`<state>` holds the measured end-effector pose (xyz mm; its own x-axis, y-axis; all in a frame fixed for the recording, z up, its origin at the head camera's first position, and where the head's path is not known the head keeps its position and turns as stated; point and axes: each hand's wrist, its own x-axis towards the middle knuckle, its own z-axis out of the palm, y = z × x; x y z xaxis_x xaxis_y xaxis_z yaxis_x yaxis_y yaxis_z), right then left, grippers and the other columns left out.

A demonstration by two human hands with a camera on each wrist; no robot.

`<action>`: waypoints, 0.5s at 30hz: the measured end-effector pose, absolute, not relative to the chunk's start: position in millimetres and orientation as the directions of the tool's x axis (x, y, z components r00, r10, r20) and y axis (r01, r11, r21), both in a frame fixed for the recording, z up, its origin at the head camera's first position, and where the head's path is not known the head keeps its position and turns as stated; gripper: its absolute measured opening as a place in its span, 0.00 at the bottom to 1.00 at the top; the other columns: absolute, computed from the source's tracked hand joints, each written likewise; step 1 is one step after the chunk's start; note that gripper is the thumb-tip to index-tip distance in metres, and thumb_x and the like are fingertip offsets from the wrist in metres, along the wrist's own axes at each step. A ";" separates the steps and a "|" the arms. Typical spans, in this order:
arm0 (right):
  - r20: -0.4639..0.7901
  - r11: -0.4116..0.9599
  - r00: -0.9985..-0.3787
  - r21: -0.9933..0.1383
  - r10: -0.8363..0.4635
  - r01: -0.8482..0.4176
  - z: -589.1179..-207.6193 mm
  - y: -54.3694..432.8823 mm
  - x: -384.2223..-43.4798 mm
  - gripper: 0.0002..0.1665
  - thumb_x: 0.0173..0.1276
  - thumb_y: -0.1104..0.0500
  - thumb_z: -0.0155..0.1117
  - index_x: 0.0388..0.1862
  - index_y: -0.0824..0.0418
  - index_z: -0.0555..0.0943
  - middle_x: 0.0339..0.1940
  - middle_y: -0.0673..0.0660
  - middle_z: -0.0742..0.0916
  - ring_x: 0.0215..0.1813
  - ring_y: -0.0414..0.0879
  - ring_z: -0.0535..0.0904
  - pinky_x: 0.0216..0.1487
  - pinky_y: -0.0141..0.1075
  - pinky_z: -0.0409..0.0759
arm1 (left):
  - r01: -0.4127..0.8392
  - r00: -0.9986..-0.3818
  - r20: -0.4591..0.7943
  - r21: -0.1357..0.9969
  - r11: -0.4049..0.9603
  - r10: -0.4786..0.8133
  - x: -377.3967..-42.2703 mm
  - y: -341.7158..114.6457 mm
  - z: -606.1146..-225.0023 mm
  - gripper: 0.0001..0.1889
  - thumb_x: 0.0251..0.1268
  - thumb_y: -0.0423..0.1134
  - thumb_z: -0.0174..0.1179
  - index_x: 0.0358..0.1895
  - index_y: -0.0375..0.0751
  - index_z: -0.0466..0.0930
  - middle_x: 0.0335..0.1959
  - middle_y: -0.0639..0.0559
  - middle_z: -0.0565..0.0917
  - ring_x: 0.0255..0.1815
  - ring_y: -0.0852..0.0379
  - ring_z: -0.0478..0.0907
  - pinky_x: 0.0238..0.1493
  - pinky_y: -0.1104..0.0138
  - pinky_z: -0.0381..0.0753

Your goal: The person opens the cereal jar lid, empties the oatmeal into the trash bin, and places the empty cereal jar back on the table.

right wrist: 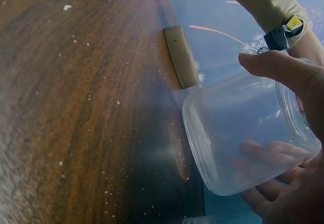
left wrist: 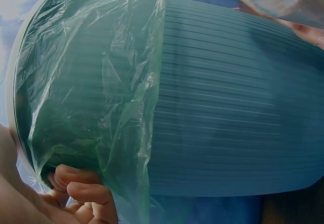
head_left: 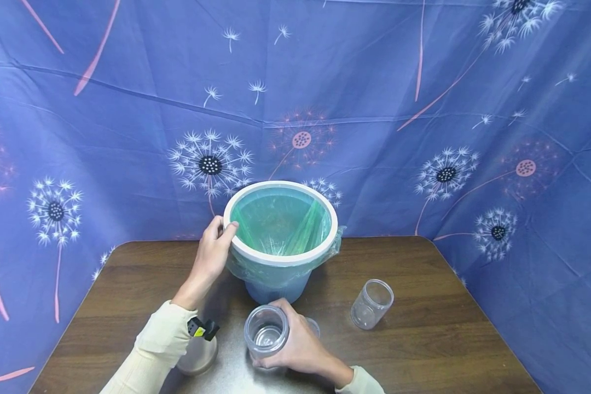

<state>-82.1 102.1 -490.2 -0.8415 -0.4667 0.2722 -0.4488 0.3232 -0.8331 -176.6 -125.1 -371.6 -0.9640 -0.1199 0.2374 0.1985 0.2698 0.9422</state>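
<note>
A blue ribbed trash can [head_left: 278, 290] with a white rim stands toward the back of the table. Green plastic liner [left wrist: 86, 82] hangs folded over its outside. My left hand [head_left: 212, 249] grips the can's rim at the left, thumb on top and fingers curled beneath, beside the liner. In front of the can, my right hand [head_left: 300, 342] holds a clear, lidless jar [right wrist: 238, 133] around its side, mouth up, close over the table. Another clear jar [head_left: 313, 326] shows partly behind that hand. Farther right, a third clear jar [head_left: 371, 305] stands on the table.
A beige round, low object [head_left: 199, 357] lies on the table, partly hidden under my left sleeve. Small white specks are scattered over the wooden table [right wrist: 86, 112]. Blue cloth [head_left: 374, 82] printed with dandelions hangs behind and along both sides.
</note>
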 end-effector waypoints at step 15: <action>0.260 0.326 -0.843 -0.837 -0.470 -0.440 -498.3 102.7 -86.6 0.53 0.41 0.50 0.95 0.64 0.54 0.74 0.55 0.51 0.90 0.56 0.50 0.88 0.63 0.44 0.82 | 0.203 -0.963 0.240 0.943 0.264 -0.120 -177.9 -124.5 -373.3 0.13 0.82 0.47 0.53 0.42 0.39 0.73 0.29 0.51 0.73 0.36 0.53 0.71 0.41 0.63 0.68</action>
